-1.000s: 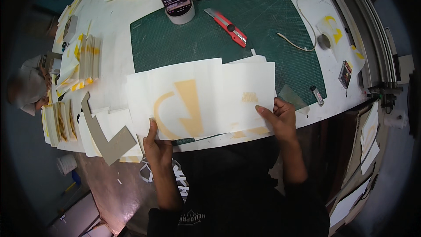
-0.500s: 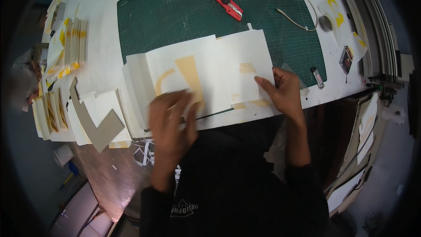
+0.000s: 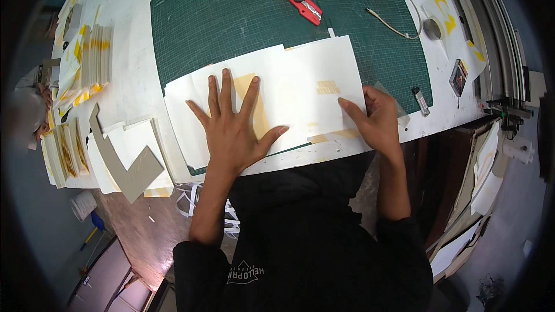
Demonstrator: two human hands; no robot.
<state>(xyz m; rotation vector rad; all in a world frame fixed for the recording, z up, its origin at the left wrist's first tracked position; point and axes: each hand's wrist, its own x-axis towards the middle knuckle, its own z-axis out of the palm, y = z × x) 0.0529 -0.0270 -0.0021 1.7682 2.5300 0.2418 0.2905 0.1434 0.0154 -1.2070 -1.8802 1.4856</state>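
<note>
Head view: the sheet (image 3: 298, 95) lies over the near side of the green mat (image 3: 231, 23). The left hand (image 3: 232, 136) is spread wide and palm down on it, gripping nothing; the right hand (image 3: 378, 121), half curled, has its 3 o'clock edge, thumb on top. The cutter (image 3: 296, 0) lies between 12 and 1 o'clock of the sheet, the grey card (image 3: 130, 178) at 8. The step looks like pressing the sheet flat; the next move probably calls for even pressure with that edge steady.

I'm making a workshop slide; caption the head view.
Left hand spread on a yellow-printed white sheet, right hand gripping its edge, over a green cutting mat.
</note>
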